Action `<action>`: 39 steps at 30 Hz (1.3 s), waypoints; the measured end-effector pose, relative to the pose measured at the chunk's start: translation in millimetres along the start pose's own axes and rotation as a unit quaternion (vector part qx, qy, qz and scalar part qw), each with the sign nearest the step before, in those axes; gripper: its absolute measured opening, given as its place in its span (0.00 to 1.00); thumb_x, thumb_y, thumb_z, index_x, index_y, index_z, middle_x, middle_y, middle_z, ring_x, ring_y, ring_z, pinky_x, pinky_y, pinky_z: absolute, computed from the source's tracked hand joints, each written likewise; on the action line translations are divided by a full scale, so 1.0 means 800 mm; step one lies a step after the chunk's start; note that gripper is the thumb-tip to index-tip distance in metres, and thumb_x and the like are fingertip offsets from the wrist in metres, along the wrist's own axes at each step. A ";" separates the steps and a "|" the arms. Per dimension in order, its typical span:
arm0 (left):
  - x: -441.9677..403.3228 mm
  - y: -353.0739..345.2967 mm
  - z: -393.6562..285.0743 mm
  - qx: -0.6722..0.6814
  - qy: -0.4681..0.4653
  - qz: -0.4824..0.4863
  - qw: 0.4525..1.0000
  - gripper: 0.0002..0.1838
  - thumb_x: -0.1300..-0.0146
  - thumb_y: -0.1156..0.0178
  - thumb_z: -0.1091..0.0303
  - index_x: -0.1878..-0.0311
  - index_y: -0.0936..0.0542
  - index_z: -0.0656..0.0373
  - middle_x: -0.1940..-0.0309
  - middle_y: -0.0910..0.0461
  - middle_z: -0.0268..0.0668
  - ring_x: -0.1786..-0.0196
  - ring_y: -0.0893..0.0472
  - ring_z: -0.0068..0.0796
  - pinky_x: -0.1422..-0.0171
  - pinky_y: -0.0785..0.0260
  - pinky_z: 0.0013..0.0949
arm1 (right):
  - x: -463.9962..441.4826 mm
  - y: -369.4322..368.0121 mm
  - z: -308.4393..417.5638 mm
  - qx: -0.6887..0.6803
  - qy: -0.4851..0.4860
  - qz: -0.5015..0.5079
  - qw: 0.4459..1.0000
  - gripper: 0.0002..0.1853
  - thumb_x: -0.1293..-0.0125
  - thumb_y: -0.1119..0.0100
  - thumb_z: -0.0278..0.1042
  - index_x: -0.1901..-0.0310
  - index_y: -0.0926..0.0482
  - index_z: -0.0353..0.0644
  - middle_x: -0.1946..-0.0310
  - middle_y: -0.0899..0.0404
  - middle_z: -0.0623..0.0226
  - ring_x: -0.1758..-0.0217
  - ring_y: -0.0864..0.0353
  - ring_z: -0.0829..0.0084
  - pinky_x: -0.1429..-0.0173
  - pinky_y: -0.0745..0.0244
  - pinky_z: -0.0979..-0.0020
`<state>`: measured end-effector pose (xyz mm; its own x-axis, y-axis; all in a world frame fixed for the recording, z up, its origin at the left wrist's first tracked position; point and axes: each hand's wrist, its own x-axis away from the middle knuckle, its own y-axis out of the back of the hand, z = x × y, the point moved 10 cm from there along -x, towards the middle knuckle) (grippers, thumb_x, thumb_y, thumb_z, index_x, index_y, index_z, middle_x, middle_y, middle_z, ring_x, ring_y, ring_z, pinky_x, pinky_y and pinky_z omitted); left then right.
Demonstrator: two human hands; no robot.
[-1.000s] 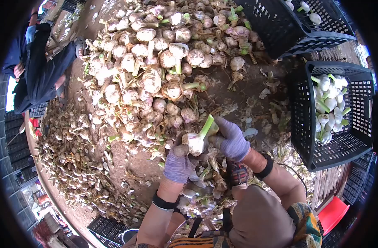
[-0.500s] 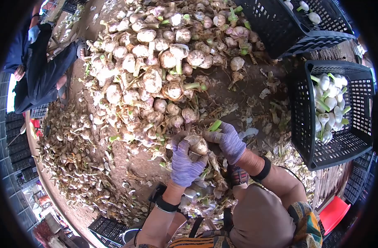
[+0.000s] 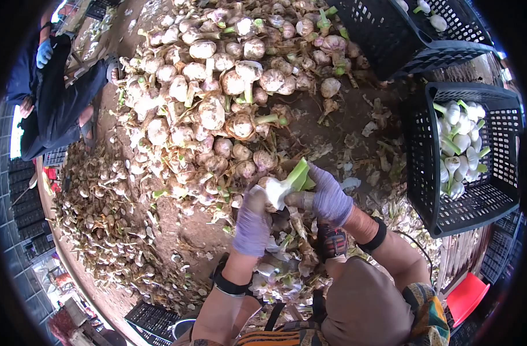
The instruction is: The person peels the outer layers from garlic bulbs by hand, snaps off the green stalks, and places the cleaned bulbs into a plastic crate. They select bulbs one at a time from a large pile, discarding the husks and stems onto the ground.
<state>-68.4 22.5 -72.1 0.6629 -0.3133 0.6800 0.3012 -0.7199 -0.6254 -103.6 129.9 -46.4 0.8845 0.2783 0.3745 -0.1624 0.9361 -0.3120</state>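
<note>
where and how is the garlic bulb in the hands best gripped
Probably grip the garlic bulb by its rounded body from the left, where the left hand is. The green stem juts up and right, toward the right hand, so the left side offers the rounder hold.

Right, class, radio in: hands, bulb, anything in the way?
Left hand gripping bulb; right hand at its green stem. Heap just beyond; nothing visibly blocking.

This is looking like a farm yard or packing shed: soiled garlic (image 3: 211,112) is lying heaped across a dusty brown floor (image 3: 183,230), a black crate (image 3: 423,173) at right is holding cleaned white bulbs (image 3: 462,138), dark crates (image 3: 24,196) are standing stacked at left, and another person (image 3: 56,98) is sitting at far left.
</note>
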 end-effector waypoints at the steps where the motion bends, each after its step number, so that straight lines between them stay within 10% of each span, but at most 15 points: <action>1: 0.004 -0.004 -0.038 -0.249 -0.222 -0.028 0.942 0.29 0.51 0.34 0.54 0.50 0.29 0.62 0.68 0.23 0.37 0.68 0.21 0.28 0.67 0.24 0.25 | 0.001 -0.002 -0.013 -0.021 -0.041 0.017 0.999 0.25 0.50 0.36 0.25 0.48 0.30 0.36 0.62 0.22 0.68 0.60 0.24 0.78 0.56 0.27 0.73; 2: 0.032 -0.032 -0.063 -0.470 -0.418 -0.053 0.776 0.30 0.52 0.32 0.56 0.49 0.31 0.62 0.68 0.24 0.36 0.68 0.21 0.26 0.67 0.25 0.24 | 0.003 -0.007 -0.025 -0.043 -0.082 0.034 0.995 0.27 0.51 0.35 0.25 0.46 0.29 0.37 0.58 0.22 0.68 0.54 0.25 0.78 0.49 0.30 0.74; 3: 0.036 -0.032 -0.063 -0.471 -0.417 -0.053 0.775 0.30 0.52 0.32 0.56 0.49 0.31 0.62 0.68 0.24 0.36 0.68 0.21 0.26 0.67 0.25 0.24 | 0.004 -0.008 -0.023 -0.044 -0.082 0.034 0.995 0.27 0.51 0.35 0.25 0.46 0.29 0.37 0.58 0.22 0.68 0.54 0.25 0.78 0.49 0.30 0.74; 5: 0.025 0.001 -0.042 -0.266 -0.252 -0.054 0.929 0.32 0.53 0.30 0.62 0.47 0.33 0.62 0.69 0.24 0.33 0.70 0.23 0.21 0.70 0.27 0.22 | 0.012 -0.023 -0.024 -0.015 -0.106 0.079 0.991 0.25 0.50 0.37 0.24 0.47 0.27 0.38 0.58 0.22 0.67 0.54 0.25 0.77 0.49 0.30 0.73; 7: 0.026 0.020 -0.031 -0.291 -0.101 -0.101 0.946 0.30 0.51 0.32 0.56 0.50 0.30 0.63 0.72 0.24 0.33 0.79 0.25 0.19 0.75 0.28 0.22 | 0.005 -0.018 -0.003 0.121 -0.008 0.072 0.990 0.20 0.50 0.40 0.23 0.52 0.24 0.40 0.61 0.21 0.65 0.57 0.23 0.75 0.51 0.29 0.72; 9: 0.021 0.021 0.004 -0.124 0.019 -0.010 0.992 0.29 0.49 0.36 0.48 0.54 0.28 0.63 0.77 0.24 0.34 0.87 0.30 0.20 0.81 0.31 0.24 | 0.004 -0.033 0.035 0.459 0.156 0.086 0.870 0.16 0.50 0.43 0.21 0.56 0.23 0.42 0.63 0.21 0.62 0.61 0.22 0.71 0.54 0.29 0.72; 13: 0.022 0.002 0.035 -0.044 0.125 0.080 0.988 0.30 0.48 0.42 0.41 0.58 0.26 0.62 0.86 0.28 0.34 0.91 0.33 0.24 0.85 0.34 0.28 | -0.014 -0.020 -0.008 0.277 0.093 0.101 0.951 0.18 0.51 0.42 0.20 0.55 0.25 0.40 0.67 0.23 0.64 0.61 0.21 0.71 0.56 0.26 0.68; 17: 0.011 0.004 0.012 -0.028 0.025 0.014 0.999 0.30 0.47 0.43 0.40 0.57 0.28 0.61 0.84 0.28 0.34 0.85 0.29 0.25 0.80 0.32 0.29 | -0.006 0.053 0.000 0.025 -0.093 -0.029 0.995 0.29 0.49 0.37 0.26 0.43 0.33 0.38 0.64 0.24 0.64 0.63 0.23 0.74 0.58 0.25 0.70; 22: -0.007 0.020 0.007 -0.286 -0.113 -0.050 0.950 0.31 0.48 0.36 0.49 0.48 0.33 0.59 0.55 0.28 0.39 0.53 0.25 0.29 0.49 0.30 0.30 | 0.008 0.005 0.009 -0.030 0.002 0.010 1.000 0.20 0.46 0.37 0.34 0.55 0.26 0.30 0.70 0.22 0.63 0.69 0.22 0.77 0.75 0.28 0.80; 26: 0.000 0.020 0.009 0.124 -0.058 -0.053 0.989 0.20 0.46 0.37 0.70 0.50 0.32 0.57 0.57 0.27 0.38 0.55 0.24 0.30 0.52 0.27 0.33 | 0.013 0.017 -0.023 -0.121 -0.119 -0.039 0.985 0.10 0.40 0.45 0.37 0.70 0.24 0.37 0.84 0.27 0.71 0.83 0.30 0.83 0.81 0.37 0.81; 35: 0.041 -0.012 -0.076 -0.228 -0.299 -0.110 0.920 0.18 0.52 0.41 0.90 0.58 0.26 0.62 0.63 0.22 0.35 0.60 0.22 0.25 0.54 0.28 0.26 | 0.013 0.040 -0.079 -0.143 -0.186 -0.093 0.968 0.05 0.43 0.49 0.26 0.75 0.26 0.40 0.85 0.29 0.70 0.85 0.31 0.76 0.82 0.39 0.76; 36: 0.053 -0.040 -0.091 -0.342 -0.358 -0.090 0.864 0.20 0.54 0.40 0.90 0.57 0.26 0.62 0.66 0.22 0.35 0.63 0.22 0.25 0.56 0.28 0.26 | -0.003 0.047 -0.030 0.138 0.084 -0.075 0.984 0.02 0.48 0.45 0.27 0.72 0.24 0.39 0.82 0.28 0.67 0.83 0.30 0.72 0.80 0.37 0.74; 37: 0.067 -0.068 -0.098 -0.451 -0.409 -0.069 0.790 0.21 0.55 0.39 0.89 0.56 0.27 0.62 0.68 0.22 0.35 0.65 0.22 0.25 0.58 0.28 0.26 | 0.017 0.008 0.019 0.397 0.340 -0.045 0.852 0.08 0.54 0.41 0.28 0.69 0.23 0.39 0.80 0.26 0.63 0.81 0.28 0.67 0.78 0.35 0.71; 39: 0.079 -0.096 -0.094 -0.487 -0.429 -0.016 0.760 0.16 0.52 0.38 0.83 0.58 0.25 0.61 0.70 0.22 0.34 0.66 0.22 0.25 0.59 0.28 0.26 | 0.022 -0.001 0.007 0.428 0.395 -0.005 0.813 0.17 0.62 0.38 0.29 0.64 0.22 0.39 0.76 0.25 0.58 0.77 0.27 0.61 0.73 0.32 0.67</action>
<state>-101.1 11.1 47.6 0.9951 -0.0675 -0.0727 -0.0472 -0.9667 0.2515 -90.3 135.4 -34.7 0.8377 0.3606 -0.4102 -0.0984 0.8385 0.5360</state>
